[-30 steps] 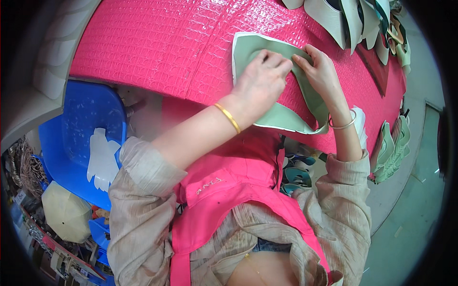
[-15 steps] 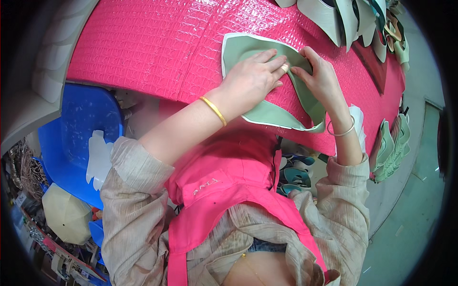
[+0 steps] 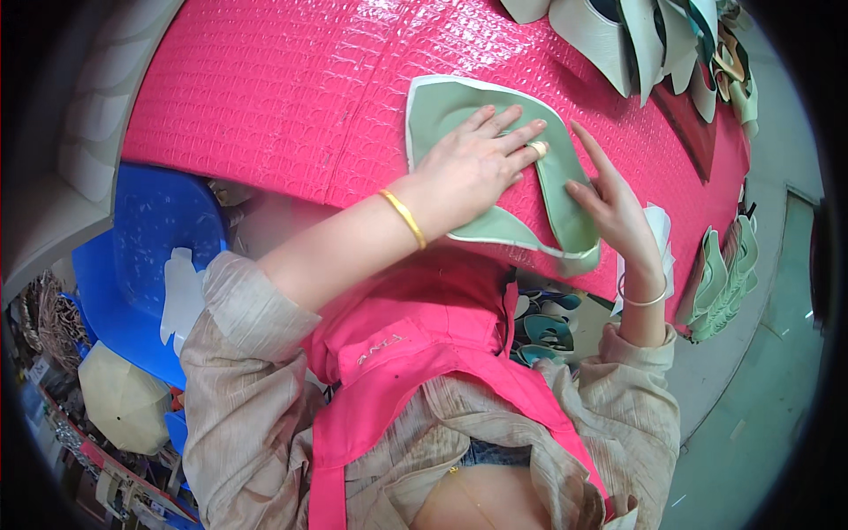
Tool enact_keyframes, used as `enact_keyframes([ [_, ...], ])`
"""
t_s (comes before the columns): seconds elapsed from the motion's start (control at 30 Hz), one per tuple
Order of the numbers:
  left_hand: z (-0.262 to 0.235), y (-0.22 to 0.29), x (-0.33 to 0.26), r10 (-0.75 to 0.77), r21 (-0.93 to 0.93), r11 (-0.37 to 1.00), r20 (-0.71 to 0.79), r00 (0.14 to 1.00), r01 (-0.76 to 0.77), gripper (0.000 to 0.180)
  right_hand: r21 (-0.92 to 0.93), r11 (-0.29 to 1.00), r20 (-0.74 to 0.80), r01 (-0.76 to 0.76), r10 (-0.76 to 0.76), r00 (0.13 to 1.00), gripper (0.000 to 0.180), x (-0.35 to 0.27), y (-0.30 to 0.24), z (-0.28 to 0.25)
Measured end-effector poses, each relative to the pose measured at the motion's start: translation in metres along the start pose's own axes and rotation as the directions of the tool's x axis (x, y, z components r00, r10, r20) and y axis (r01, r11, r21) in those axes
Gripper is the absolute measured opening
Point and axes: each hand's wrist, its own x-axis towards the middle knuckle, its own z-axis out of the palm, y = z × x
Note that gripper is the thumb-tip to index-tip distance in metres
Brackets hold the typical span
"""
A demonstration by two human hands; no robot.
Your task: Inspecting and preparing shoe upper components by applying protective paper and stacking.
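Observation:
A pale green shoe upper (image 3: pixel 563 208) with white edging lies on the pink textured table cover, curved into a loop that the pink shows through. Spread flat on its broad part, my left hand (image 3: pixel 477 159) presses it down, fingers stretched out. At the piece's right side is my right hand (image 3: pixel 609 199), its index finger pointing up and its thumb near the green strip. The fingers of this hand are apart and nothing is between them. Part of the green piece is hidden under my left hand.
The pink table cover (image 3: pixel 265 97) stretches left and far. White and green cut pieces (image 3: pixel 636 44) are heaped at the far right. More green pieces (image 3: pixel 715 278) hang by the right edge. On the left stand a blue plastic chair (image 3: pixel 150 238) and a grey rack (image 3: pixel 88 141).
My right hand has let go of the green upper's edge, opened, and moved down and right. My left hand has shifted slightly down, with its fingers spread more.

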Motion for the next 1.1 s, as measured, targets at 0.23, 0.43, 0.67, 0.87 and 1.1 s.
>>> enact_keyframes([
  [0.23,-0.010,-0.012,0.006,0.076,-0.241,0.970,0.228,0.971,-0.020,0.032,0.305,0.951,-0.185,0.048,0.010,0.983,0.053,-0.032,0.031,0.050],
  [0.43,-0.012,-0.016,0.003,0.087,-0.242,0.969,0.182,0.979,-0.041,0.035,-0.419,0.908,-0.102,0.031,-0.081,0.992,0.047,-0.024,0.009,0.048],
  [0.67,-0.012,-0.018,0.005,0.170,-0.213,0.969,0.189,0.967,-0.128,0.037,-0.396,0.914,0.023,0.088,-0.086,0.996,0.042,-0.052,0.013,0.046],
  [0.87,-0.016,-0.016,0.000,0.190,-0.144,0.976,0.181,0.965,-0.165,0.038,-0.564,0.750,-0.259,0.345,-0.557,0.789,0.041,-0.033,-0.003,0.044],
  [1.1,-0.041,-0.017,-0.035,-0.027,-0.215,0.976,0.098,0.995,0.048,0.036,-0.510,0.675,0.070,0.534,-0.586,0.808,0.053,0.022,0.003,0.047],
])
